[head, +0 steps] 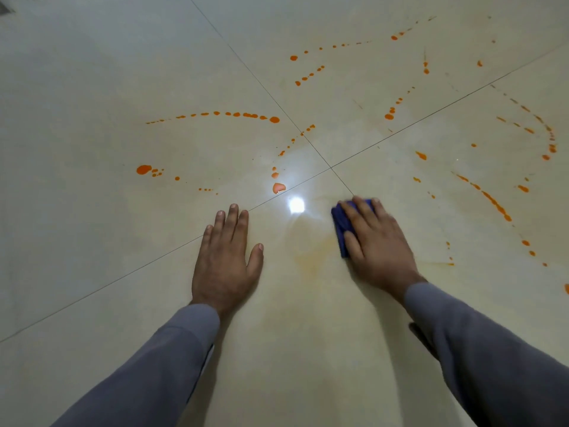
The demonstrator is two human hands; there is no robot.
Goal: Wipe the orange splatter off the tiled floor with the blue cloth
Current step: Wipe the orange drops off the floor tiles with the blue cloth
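Orange splatter lies in dotted arcs across the cream tiled floor (92,211): one arc (237,114) at upper left, a larger blob (279,188) near the tile joint, streaks (495,204) at right. My right hand (375,241) presses flat on the folded blue cloth (340,223), which shows only at the hand's left side and under the fingertips. My left hand (226,257) rests flat on the floor, fingers straight, holding nothing. A faint orange smear (311,257) lies between the hands.
Grout lines cross at a joint (331,167) just beyond the hands. A bright light reflection (296,205) glares on the tile between them. Grey sleeves cover both forearms. A dark object sits at the far top-left corner (6,7).
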